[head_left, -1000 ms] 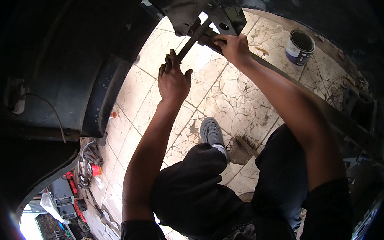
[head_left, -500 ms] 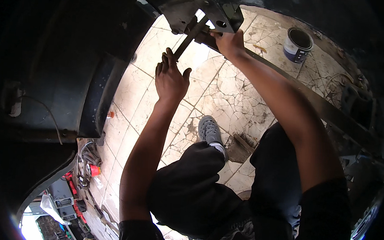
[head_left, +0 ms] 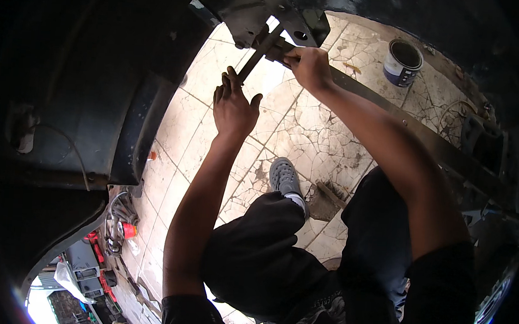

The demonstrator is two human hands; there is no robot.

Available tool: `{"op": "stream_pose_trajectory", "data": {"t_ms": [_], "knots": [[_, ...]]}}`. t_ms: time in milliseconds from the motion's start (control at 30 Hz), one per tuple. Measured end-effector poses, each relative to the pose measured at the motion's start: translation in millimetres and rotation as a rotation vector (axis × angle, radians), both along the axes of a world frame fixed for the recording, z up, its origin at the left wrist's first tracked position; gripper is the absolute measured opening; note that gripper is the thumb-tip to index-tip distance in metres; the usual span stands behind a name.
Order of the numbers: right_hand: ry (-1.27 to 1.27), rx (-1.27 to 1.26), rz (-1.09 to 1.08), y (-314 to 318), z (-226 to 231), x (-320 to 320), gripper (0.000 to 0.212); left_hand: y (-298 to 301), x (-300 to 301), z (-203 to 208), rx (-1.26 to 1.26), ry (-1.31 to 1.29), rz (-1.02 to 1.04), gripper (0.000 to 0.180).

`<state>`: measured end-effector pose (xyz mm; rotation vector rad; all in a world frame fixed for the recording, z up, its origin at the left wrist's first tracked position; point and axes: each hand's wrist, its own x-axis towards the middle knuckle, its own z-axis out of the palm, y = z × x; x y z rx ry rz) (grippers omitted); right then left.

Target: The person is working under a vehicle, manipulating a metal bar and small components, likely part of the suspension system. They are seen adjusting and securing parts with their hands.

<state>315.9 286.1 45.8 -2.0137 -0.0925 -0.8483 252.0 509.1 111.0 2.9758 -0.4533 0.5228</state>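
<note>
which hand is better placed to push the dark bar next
Probably the left hand: its fingers appear to be against the lower end of the dark bar, while the right hand is beside the long beam.

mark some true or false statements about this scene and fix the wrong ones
1. The left hand is at the lower end of a dark bar. True.
2. The left thumb is tucked under the fingers. False: it stands out to the side, away from them.
3. The right hand is below a dark metal bracket with a round hole. True.
4. The can lies on its side. False: it stands upright.
5. The shoe in view is grey. True.
6. The floor is carpeted. False: it is tiled and cracked.
</note>
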Motion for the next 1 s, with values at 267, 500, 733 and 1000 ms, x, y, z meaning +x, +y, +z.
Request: {"op": "stream_pose_trajectory", "data": {"t_ms": [267,500,733,1000], "knots": [[-0.042,-0.050,-0.014,7,-13,0,0.009,0,-2,0,0.018,0.043,0.007,0.100],[0.081,-0.018,-0.159,-38,-20,39,0.009,-35,3,0,0.003,0.046,0.003,0.102],[-0.070,-0.107,-0.082,-15,-10,24,0.013,-16,-5,-3,0.057,-0.032,0.041,0.099],[-0.002,-0.007,-0.177,21,-12,-3,0.010,-14,-3,-5,0.062,-0.050,0.066,0.097]]}}
